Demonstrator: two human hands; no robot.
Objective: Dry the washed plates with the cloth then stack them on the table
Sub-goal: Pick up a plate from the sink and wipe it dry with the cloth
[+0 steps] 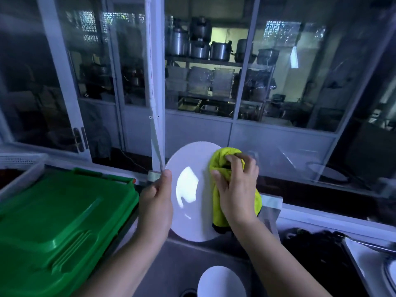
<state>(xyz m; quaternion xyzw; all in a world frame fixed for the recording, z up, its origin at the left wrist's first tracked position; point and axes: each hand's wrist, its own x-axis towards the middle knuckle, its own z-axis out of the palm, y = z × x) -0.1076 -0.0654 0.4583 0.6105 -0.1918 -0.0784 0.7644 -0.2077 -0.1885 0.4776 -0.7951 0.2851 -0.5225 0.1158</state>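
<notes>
A round white plate [188,189] is held up in front of me, tilted with its face toward me and a bright glare on it. My left hand [156,202] grips its left rim, thumb on the face. My right hand [235,189] is closed on a bunched yellow-green cloth [222,159] pressed against the plate's right side; the cloth hangs down past the rim. Below, a second white plate [220,281] lies in the steel sink [171,264].
A green plastic bin lid [57,221] fills the left. A white perforated crate [19,166] sits behind it. Glass partitions [278,82] stand ahead, with pots on shelves beyond. A dark bag [317,245] and a metal tray [372,258] lie at the right.
</notes>
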